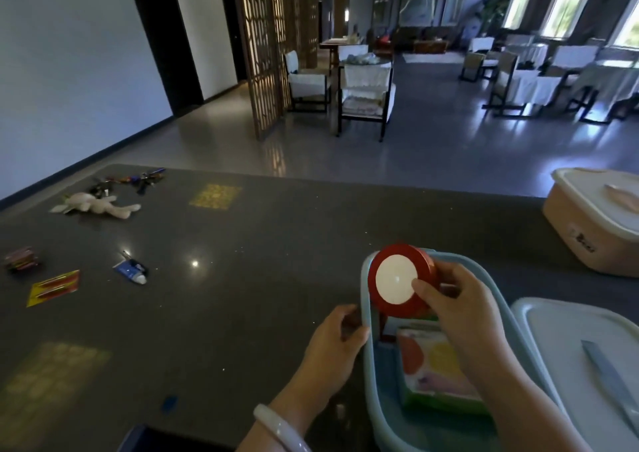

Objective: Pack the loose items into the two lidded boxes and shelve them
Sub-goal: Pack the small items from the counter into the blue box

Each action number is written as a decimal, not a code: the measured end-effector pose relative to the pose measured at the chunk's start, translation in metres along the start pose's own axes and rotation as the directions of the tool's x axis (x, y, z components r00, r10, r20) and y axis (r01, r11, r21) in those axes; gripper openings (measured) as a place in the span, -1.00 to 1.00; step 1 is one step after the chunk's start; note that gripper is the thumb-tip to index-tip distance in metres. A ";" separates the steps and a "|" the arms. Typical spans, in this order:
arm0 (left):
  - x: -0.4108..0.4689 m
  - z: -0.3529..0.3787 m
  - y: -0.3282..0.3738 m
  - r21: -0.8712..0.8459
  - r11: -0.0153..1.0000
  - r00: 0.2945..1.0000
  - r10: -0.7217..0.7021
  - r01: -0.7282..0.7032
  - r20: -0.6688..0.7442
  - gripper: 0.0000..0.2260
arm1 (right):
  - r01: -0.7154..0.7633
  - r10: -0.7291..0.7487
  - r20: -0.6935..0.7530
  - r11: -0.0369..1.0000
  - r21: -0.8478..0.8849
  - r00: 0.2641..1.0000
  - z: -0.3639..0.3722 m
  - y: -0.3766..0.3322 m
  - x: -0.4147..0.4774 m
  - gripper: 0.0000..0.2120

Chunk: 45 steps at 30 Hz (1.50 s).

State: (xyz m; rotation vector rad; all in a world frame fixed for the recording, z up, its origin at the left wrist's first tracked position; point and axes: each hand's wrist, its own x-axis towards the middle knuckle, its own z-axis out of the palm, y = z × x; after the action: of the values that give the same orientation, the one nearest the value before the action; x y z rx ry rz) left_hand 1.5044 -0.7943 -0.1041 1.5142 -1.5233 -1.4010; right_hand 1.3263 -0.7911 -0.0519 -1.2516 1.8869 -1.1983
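Note:
My right hand (460, 313) holds a round red spool with a white centre (397, 280) tilted over the far end of an open light-blue box (366, 313). Inside the box lies a colourful flat pack (432, 365). My left hand (332, 348) grips the box's left rim. The box's pale lid (581, 354) lies to the right. A pink box with its white lid on (594, 220) stands at the far right. Loose items lie on the left of the dark table: a plush toy (96, 206), a bunch of keys (131, 182), a small tube (131, 270), a yellow-red card (53, 287).
A small multicoloured stack (20, 259) sits at the table's left edge and a small blue piece (169, 403) near the front. A dark object (145, 437) pokes in at the bottom. Beyond the table are chairs (364, 95) and a wooden screen (269, 47).

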 end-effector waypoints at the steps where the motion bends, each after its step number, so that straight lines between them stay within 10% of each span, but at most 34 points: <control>1: -0.001 0.005 0.001 -0.017 1.000 1.000 -0.012 0.012 0.004 -0.73 | -0.001 0.001 -0.004 1.000 0.013 1.000 -0.005 0.005 -0.002 -0.68; 27: 0.009 0.020 -0.017 -0.174 0.982 0.998 0.070 -0.070 -0.007 -0.62 | -0.013 0.065 0.169 0.956 -0.293 0.984 0.032 0.048 -0.033 -0.49; 45: 0.014 0.021 -0.025 -0.127 0.988 0.996 0.081 -0.084 -0.032 -0.51 | 0.015 0.075 0.295 0.956 -0.293 0.953 0.039 0.053 -0.029 -0.75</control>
State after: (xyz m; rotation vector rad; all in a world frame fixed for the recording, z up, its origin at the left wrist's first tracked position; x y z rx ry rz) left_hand 1.4910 -0.7968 -0.1365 1.3716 -1.4349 -1.3978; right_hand 1.3488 -0.7707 -0.1168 -1.4617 1.8853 -0.6754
